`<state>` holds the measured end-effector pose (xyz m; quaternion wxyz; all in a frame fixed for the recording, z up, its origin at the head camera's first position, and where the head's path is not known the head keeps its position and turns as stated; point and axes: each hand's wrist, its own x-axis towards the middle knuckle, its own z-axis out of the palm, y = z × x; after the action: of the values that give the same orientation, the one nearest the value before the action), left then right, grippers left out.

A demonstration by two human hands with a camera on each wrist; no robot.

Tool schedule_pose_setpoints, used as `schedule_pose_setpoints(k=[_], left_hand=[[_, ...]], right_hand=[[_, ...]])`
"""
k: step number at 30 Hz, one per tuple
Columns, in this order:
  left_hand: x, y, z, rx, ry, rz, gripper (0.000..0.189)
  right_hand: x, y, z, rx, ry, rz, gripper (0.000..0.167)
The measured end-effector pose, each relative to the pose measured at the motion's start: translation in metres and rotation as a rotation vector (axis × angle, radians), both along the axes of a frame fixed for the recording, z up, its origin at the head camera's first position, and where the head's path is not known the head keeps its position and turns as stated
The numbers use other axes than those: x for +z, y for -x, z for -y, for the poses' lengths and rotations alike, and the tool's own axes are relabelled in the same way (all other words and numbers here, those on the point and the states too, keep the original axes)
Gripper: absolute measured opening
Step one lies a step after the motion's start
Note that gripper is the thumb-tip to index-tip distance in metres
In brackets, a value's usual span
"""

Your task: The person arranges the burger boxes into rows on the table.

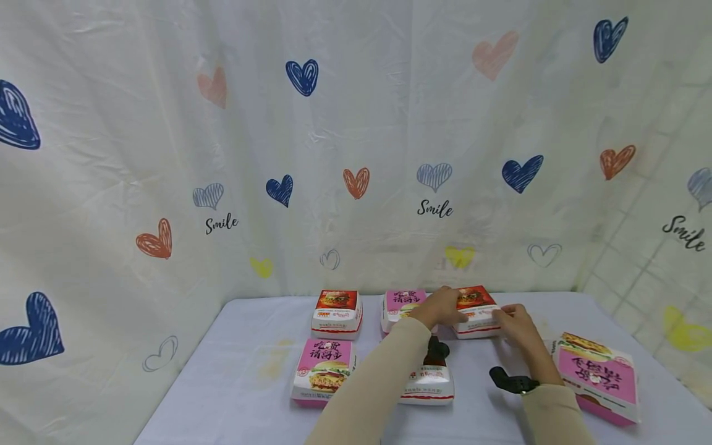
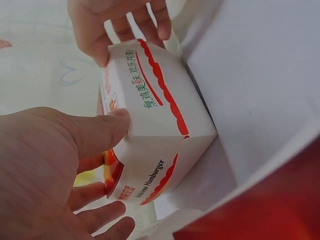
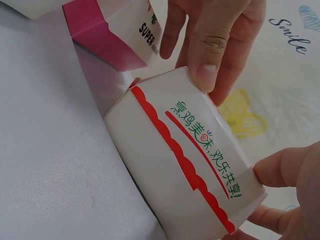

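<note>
A red-and-white hamburger box (image 1: 477,320) stands at the back right of the white-covered table, between both hands. My left hand (image 1: 444,307) holds its left side, the thumb on the near top edge in the left wrist view. On the opposite side, my right hand (image 1: 517,324) grips the near right corner, with the thumb in front and fingers partly hidden behind. Printed lettering and a scalloped red line cross the box's front (image 3: 187,160). Just left of it, a pink hamburger box (image 1: 396,309) is partly covered by the left hand.
Another red-and-white box (image 1: 336,322) stands at the back left, with a pink box (image 1: 322,377) nearer. A red-and-white box (image 1: 431,390) sits partly behind the left forearm. One more pink box (image 1: 601,377) lies angled beside the right forearm. A heart-printed curtain (image 1: 367,123) hangs behind the table.
</note>
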<state>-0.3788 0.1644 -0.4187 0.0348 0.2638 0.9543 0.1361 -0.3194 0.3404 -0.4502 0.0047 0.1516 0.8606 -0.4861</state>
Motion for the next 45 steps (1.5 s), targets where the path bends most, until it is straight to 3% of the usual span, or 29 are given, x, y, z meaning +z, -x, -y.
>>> schedule_pose_setpoints(k=[17, 37, 41, 45], left_hand=[[0.000, 0.002, 0.004, -0.023, 0.069, -0.035, 0.056], [-0.002, 0.003, 0.009, -0.022, 0.047, 0.032, 0.060], [0.003, 0.004, 0.010, -0.030, -0.002, 0.042, 0.063], [0.016, 0.002, 0.011, -0.050, -0.063, -0.008, 0.059]], right_hand=[[0.004, -0.002, 0.000, 0.015, -0.016, 0.030, 0.071], [0.006, -0.002, 0.001, 0.030, -0.053, 0.028, 0.073], [0.014, -0.004, 0.001, 0.037, -0.121, -0.037, 0.070], [0.024, -0.006, 0.000, 0.037, -0.155, -0.077, 0.067]])
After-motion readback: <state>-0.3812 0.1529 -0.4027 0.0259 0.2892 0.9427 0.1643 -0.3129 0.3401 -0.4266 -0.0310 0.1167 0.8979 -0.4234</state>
